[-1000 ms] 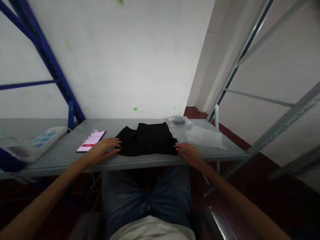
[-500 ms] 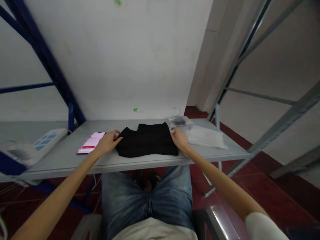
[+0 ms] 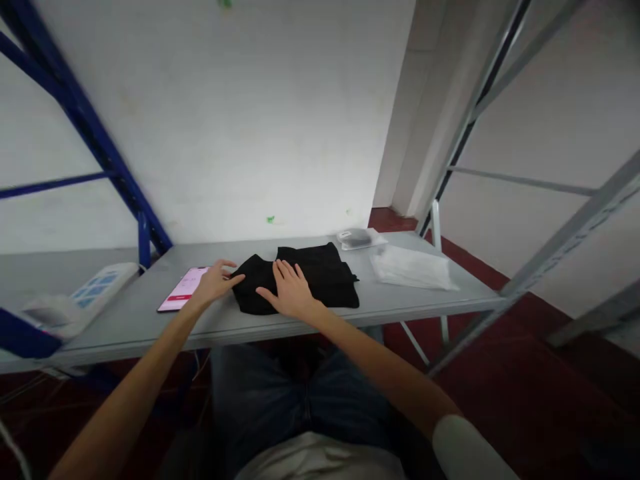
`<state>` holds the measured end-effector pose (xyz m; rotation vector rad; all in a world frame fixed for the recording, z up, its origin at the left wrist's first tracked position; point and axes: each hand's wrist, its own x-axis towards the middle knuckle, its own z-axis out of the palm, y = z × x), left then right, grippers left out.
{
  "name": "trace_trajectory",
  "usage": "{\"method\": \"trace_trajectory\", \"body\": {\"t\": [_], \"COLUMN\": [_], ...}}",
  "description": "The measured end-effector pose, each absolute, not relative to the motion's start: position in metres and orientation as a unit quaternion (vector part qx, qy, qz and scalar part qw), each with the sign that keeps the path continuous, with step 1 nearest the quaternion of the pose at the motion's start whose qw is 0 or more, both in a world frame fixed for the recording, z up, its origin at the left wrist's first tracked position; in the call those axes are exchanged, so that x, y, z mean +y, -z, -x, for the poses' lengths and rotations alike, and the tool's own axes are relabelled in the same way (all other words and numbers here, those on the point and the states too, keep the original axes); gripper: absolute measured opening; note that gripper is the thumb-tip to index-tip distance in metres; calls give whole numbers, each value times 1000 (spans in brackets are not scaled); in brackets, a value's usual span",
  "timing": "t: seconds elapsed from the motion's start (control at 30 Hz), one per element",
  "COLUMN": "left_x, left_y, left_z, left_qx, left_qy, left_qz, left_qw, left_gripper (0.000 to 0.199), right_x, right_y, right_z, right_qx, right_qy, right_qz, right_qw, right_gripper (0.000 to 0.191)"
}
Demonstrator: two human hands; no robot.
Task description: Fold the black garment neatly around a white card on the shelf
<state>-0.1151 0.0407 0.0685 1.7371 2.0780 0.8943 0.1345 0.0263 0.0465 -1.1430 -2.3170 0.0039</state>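
At the far left edge of the grey worktop (image 3: 125,320) a white device with blue buttons (image 3: 95,291) is seen, and nearer the middle a phone with a lit pink screen (image 3: 183,289) is laid flat. A folded black garment (image 3: 305,283) is placed at the middle of the worktop, close to its front edge. Toward the back right a small clear packet with a dark item inside (image 3: 356,238) is found, and a flat clear plastic bag (image 3: 410,267) beside it. The left hand (image 3: 215,283) is rested at the garment's left edge, fingers loosely together. The right hand (image 3: 290,293) is pressed flat on the garment's front left part, fingers spread.
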Motion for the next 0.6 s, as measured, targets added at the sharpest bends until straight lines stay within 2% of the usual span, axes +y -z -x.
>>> {"method": "trace_trajectory", "body": {"t": [0.13, 0.37, 0.47, 0.6], "left_x": [36, 37, 45, 59], "left_y": [-80, -101, -114, -125], "left_z": [109, 85, 74, 46], "left_qx": [727, 702, 687, 644], "left_qy": [-301, -308, -333, -405], "left_qz": [-612, -642, -644, -628], "left_qw": [73, 30, 45, 161], "left_gripper": [51, 47, 48, 53], "right_x": [31, 31, 32, 33], "right_y": [-32, -23, -21, -22], "right_z": [-119, -120, -118, -115], "right_qx": [-864, -861, -857, -855], "right_qy": [-33, -43, -41, -45], "right_qz": [439, 442, 444, 446], "right_qw": [244, 246, 258, 259], "right_gripper": [97, 100, 100, 101]}}
